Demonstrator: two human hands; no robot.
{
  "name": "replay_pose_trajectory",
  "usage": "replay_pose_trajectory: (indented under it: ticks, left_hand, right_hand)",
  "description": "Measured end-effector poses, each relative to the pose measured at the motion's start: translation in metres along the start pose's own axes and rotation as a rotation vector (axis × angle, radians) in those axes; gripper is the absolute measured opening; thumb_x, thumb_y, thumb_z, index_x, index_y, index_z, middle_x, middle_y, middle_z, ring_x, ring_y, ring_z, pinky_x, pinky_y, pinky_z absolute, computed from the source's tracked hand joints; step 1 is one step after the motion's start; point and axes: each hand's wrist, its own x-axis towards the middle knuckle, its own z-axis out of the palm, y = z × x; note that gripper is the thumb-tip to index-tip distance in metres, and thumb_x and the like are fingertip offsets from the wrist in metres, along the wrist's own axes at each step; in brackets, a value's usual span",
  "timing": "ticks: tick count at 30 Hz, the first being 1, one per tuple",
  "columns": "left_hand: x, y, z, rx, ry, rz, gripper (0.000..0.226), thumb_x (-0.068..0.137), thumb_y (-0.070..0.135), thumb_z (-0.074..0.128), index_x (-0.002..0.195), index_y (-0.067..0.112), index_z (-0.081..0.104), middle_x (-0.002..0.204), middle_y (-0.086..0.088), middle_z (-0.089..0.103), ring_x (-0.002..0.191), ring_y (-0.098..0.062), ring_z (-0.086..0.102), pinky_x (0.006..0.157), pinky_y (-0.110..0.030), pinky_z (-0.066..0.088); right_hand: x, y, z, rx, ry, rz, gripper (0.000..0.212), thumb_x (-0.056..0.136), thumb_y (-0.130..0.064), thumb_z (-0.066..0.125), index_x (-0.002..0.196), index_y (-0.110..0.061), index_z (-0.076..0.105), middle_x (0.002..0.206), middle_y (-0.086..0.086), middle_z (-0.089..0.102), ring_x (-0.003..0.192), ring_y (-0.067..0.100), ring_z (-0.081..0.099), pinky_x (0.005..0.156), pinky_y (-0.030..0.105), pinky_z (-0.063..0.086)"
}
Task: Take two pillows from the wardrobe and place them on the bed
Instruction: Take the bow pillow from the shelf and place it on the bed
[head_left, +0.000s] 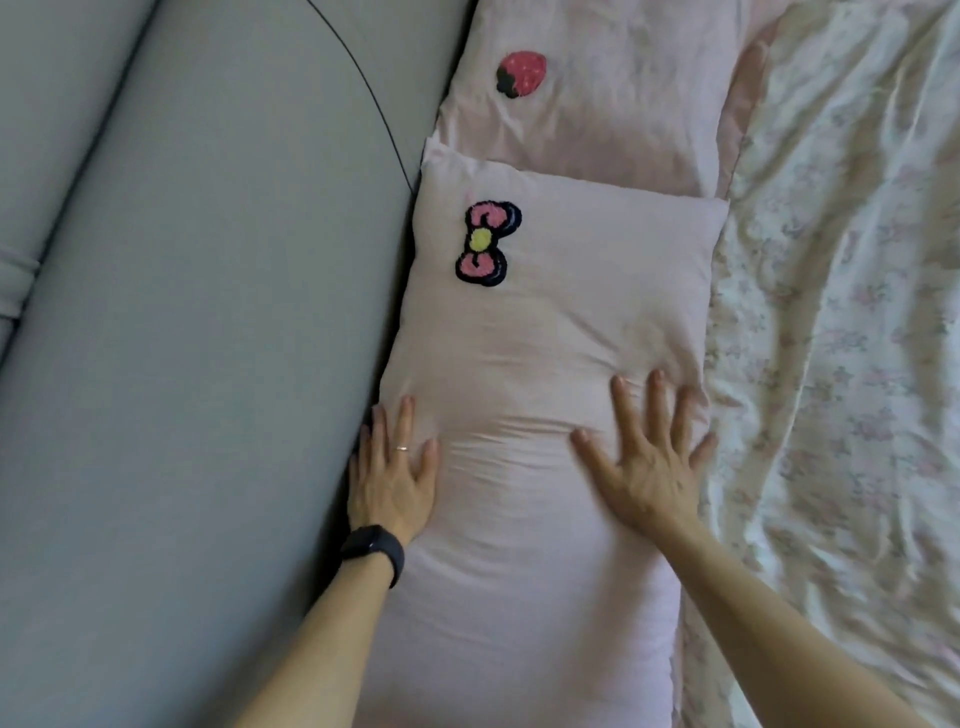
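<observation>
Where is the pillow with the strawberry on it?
The strawberry pillow lies at top centre of the head view, beyond the bow pillow, with the grey headboard on its left and the floral sheet on its right.

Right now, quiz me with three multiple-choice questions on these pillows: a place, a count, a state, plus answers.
1. The strawberry pillow lies: A on the floor; B past the far end of the bow pillow; C in a wardrobe.
2. Pillows in view: A two; B one; C four.
3. The left hand and right hand are: A clenched fists; B raised clear; C flat on the bow pillow.
Answers: B, it sits beyond it, beside the headboard; A, two embroidered pillows show; C, both lie spread flat, pressing it.
</observation>
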Motion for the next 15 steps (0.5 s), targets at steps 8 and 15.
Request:
replay_pose_trajectory:
  ticks: [8, 15]
  left_hand:
    - [0.008, 0.026, -0.035, -0.093, 0.188, 0.104, 0.063, 0.099, 0.044, 0.034, 0.154, 0.014, 0.034, 0.158, -0.021, 0.033, 0.140, -0.042, 0.040, 0.109, -0.055, 0.041]
    - [0.080, 0.115, -0.040, 0.012, -0.012, 0.414, 0.067, 0.098, 0.057, 0.030, 0.159, 0.035, 0.013, 0.169, 0.004, 0.008, 0.155, -0.025, 0.003, 0.123, -0.055, 0.010]
  right_hand:
    - [-0.009, -0.007, -0.009, 0.192, 0.142, 0.142, 0.078, 0.091, -0.074, 0.022, 0.158, -0.040, -0.001, 0.169, 0.003, -0.011, 0.154, 0.029, -0.017, 0.120, 0.065, -0.003]
    - [0.044, -0.049, -0.039, 0.079, 0.070, -0.197, 0.063, 0.098, -0.068, 0.016, 0.156, -0.049, -0.001, 0.168, -0.007, -0.015, 0.153, 0.025, -0.023, 0.118, 0.067, -0.007]
